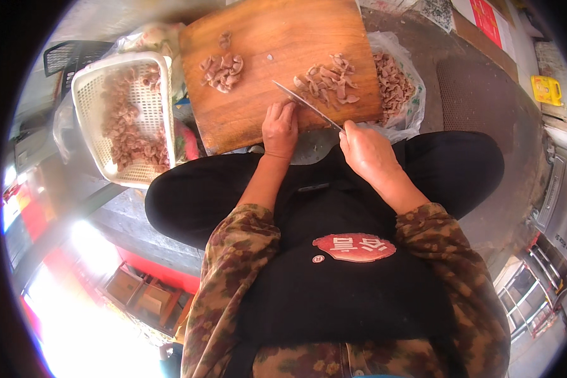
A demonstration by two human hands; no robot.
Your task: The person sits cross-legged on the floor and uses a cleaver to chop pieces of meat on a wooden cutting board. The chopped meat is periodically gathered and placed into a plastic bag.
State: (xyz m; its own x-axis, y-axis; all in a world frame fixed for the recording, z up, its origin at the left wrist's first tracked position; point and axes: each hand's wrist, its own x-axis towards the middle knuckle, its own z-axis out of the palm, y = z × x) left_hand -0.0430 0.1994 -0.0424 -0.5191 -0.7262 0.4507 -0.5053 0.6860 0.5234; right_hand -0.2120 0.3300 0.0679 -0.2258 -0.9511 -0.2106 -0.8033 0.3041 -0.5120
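My right hand (366,149) grips the handle of a knife (314,108), its blade slanting up-left over the near part of a wooden cutting board (260,28). My left hand (281,125) rests on the board's near side beside the blade, fingers curled down; whatever is under the fingertips is hidden. A small heap of whole brown meat pieces, apparently gizzards (222,72), sits on the board's left. Cut meat strips (328,80) lie spread on the right, beyond the knife. One small pale scrap (270,56) lies between the two groups.
A white plastic basket (87,123) with more whole meat pieces stands left of the board. Against the board's right edge is a clear plastic bag (416,90) full of cut meat (392,85). My knees flank the board's near edge. A yellow container (546,90) is far right.
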